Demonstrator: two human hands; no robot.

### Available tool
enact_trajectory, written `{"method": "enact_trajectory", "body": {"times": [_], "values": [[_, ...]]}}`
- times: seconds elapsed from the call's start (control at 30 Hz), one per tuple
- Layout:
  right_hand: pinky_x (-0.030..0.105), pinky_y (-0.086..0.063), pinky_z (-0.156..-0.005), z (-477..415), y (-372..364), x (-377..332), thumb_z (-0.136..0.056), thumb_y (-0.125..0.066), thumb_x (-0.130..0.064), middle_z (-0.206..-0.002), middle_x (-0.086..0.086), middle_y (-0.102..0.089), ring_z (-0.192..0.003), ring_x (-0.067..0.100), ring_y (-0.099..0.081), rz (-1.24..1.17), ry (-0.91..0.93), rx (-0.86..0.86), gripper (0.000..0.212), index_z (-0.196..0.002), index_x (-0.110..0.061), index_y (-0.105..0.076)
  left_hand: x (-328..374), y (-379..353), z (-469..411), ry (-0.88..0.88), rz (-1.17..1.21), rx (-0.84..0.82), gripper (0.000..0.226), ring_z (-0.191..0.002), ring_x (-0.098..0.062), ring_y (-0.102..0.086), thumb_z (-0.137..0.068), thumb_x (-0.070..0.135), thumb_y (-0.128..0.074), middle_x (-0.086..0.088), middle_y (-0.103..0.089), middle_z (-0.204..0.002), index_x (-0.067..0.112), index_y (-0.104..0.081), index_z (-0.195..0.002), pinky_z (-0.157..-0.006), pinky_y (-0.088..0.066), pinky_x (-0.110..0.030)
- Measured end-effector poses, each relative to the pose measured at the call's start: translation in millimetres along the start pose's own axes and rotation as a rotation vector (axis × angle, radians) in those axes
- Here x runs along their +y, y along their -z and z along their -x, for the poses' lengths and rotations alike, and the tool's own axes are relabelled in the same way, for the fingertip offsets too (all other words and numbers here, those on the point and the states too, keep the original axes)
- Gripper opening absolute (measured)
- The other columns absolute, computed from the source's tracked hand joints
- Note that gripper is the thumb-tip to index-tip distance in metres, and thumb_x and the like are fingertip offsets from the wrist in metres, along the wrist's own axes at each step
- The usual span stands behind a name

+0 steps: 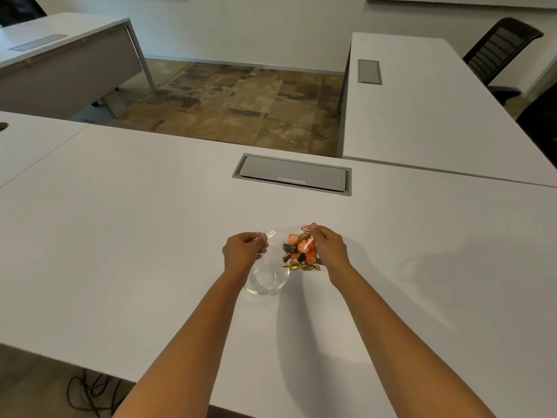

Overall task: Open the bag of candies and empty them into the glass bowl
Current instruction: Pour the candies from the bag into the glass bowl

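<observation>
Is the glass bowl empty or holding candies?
Empty: the glass bowl shows clear; candies remain inside the bag.

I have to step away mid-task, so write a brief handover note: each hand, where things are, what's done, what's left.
Left hand: pinching the left top edge of the clear candy bag.
Right hand: pinching the bag's right top edge.
Candies: all in the bag, bunched on its right side.
Glass bowl: on the white table, below the bag, empty.
Done: bag gripped; whether it is open cannot be told.
Left: open, tip candies into bowl.
</observation>
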State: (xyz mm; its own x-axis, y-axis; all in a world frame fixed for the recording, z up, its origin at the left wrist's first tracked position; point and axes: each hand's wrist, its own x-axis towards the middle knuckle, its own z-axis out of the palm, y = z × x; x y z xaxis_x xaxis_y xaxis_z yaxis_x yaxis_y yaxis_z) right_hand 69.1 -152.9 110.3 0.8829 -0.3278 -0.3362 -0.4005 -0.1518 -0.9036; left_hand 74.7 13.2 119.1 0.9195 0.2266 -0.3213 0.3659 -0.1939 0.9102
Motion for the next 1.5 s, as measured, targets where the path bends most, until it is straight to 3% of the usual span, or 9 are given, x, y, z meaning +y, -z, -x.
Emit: {"method": "enact_trajectory", "body": {"times": [0.27,0.53,0.7,0.93,1.03,1.1,1.23,1.37,1.5], "values": [[0.048,-0.055,-0.087,6.5,-15.6,-5.9,-0.096,-0.04,-0.033,-0.104,0.007,-0.072,-0.094,0.026,-0.067,0.245,0.156,0.007,0.034,-0.106,-0.017,-0.068,-27.4,7.4,-10.5,0.191,0.146,-0.006,0.024,-0.087,-0.026,-0.066,-0.083,0.002,-0.064,-0.02,-0.07,-0.1,-0.001,-0.068,-0.107,-0.084,-0.055,-0.036],[0.028,-0.049,-0.074,18.0,-30.3,-16.3,-0.095,-0.044,-0.036,-0.1,0.005,-0.074,-0.087,0.024,-0.067,0.504,0.419,0.057,0.034,-0.108,-0.017,-0.069,-39.1,8.9,-16.9,0.281,0.228,-0.005,0.033,-0.092,-0.027,-0.062,-0.083,-0.003,-0.063,-0.025,-0.066,-0.111,-0.005,-0.063,-0.115,-0.09,-0.054,-0.038],[0.034,-0.053,-0.076,23.7,-38.9,-25.5,-0.097,-0.042,-0.033,-0.105,0.007,-0.072,-0.091,0.026,-0.066,0.728,0.58,0.012,0.034,-0.112,-0.016,-0.066,-42.2,6.2,-20.7,0.341,0.24,0.009,0.038,-0.111,-0.035,-0.06,-0.084,-0.005,-0.058,-0.023,-0.061,-0.124,-0.003,-0.058,-0.121,-0.099,-0.05,-0.042],[0.032,-0.05,-0.071,28.1,-41.9,-42.0,-0.099,-0.035,-0.033,-0.102,0.008,-0.07,-0.087,0.027,-0.067,0.926,0.812,-0.012,0.036,-0.114,-0.015,-0.063,-42.3,0.9,-20.3,0.345,0.2,-0.001,0.034,-0.114,-0.034,-0.058,-0.089,0.004,-0.053,-0.02,-0.061,-0.126,0.001,-0.057,-0.123,-0.102,-0.048,-0.047],[0.031,-0.051,-0.069,32.1,-39.0,-45.0,-0.098,-0.035,-0.034,-0.098,0.007,-0.071,-0.083,0.026,-0.068,0.899,0.849,0.037,0.037,-0.109,-0.015,-0.065,-43.2,0.6,-18.2,0.344,0.227,0.006,0.033,-0.109,-0.031,-0.06,-0.094,0.019,-0.05,-0.019,-0.062,-0.124,0.001,-0.057,-0.121,-0.103,-0.047,-0.047],[0.033,-0.056,-0.071,33.0,-34.3,-45.7,-0.098,-0.038,-0.034,-0.099,0.006,-0.073,-0.083,0.025,-0.069,0.78,0.784,0.094,0.035,-0.108,-0.015,-0.065,-42.6,1.3,-17.7,0.34,0.23,-0.009,0.042,-0.112,-0.031,-0.058,-0.096,0.036,-0.045,-0.015,-0.063,-0.121,0.003,-0.058,-0.119,-0.106,-0.044,-0.047],[0.037,-0.058,-0.071,29.9,-19.8,-34.6,-0.098,-0.038,-0.031,-0.093,0.006,-0.074,-0.076,0.023,-0.069,0.456,0.454,0.109,0.032,-0.103,-0.014,-0.064,-36.8,3.0,-15.2,0.277,0.337,-0.135,0.055,-0.108,-0.029,-0.061,-0.093,0.052,-0.038,-0.01,-0.066,-0.113,0.007,-0.058,-0.12,-0.104,-0.045,-0.043],[0.034,-0.057,-0.06,25.7,-6.0,-16.4,-0.098,-0.04,-0.028,-0.084,0.007,-0.071,-0.059,0.022,-0.066,0.137,0.175,0.115,0.031,-0.1,-0.009,-0.064,-27.5,-2.0,-8.3,0.164,0.254,-0.112,0.033,-0.084,-0.021,-0.065,-0.09,0.041,-0.055,-0.003,-0.068,-0.086,0.013,-0.069,-0.1,-0.082,-0.054,-0.035],[0.026,-0.05,-0.047,28.6,7.7,4.8,-0.097,-0.042,-0.025,-0.073,0.006,-0.067,-0.048,0.018,-0.058,-0.013,0.06,0.183,0.028,-0.097,-0.009,-0.065,-27.4,-16.5,6.1,-0.008,0.117,0.027,0.026,-0.05,-0.009,-0.06,-0.089,0.03,-0.059,0.001,-0.063,-0.061,0.008,-0.072,-0.089,-0.055,-0.051,-0.02]]}}
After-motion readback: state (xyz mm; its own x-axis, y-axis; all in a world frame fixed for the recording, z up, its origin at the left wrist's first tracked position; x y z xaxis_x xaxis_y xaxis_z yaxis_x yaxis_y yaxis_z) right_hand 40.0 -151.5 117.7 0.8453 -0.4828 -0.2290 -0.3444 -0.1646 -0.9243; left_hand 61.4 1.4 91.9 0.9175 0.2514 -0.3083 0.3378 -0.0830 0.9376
